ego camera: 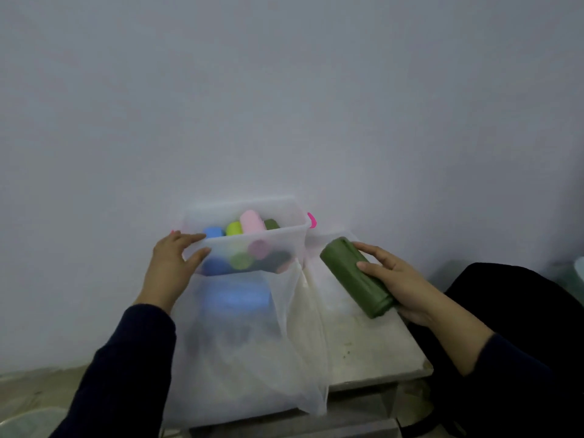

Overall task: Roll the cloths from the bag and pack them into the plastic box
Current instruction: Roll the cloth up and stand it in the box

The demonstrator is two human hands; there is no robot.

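**Green roll in hand beside a half-filled box**

My right hand [401, 279], at the right of centre in the frame, is wrapped around a rolled green cloth [357, 278], fingers over its top and thumb along its near side; the roll slants from upper left to lower right above the pale table [363, 346]. My left hand [172, 263], left of centre, grips the near left corner of the clear plastic box [284, 240], fingers hooked over the rim and thumb pressed on the outer wall. The box sits at the middle of the frame against the grey wall [284, 90], with a pink handle [312, 220] showing at its far right edge. Inside lie rolled cloths: a blue roll [213, 232], a lime roll [234, 228], a pink roll [252, 221] and a dark green roll [271, 224], with more blurred shapes seen through the front wall. A sheer white bag [246, 358] hangs below the box at lower centre, a blue cloth [237, 300] dimly visible through it. Both my sleeves are dark.
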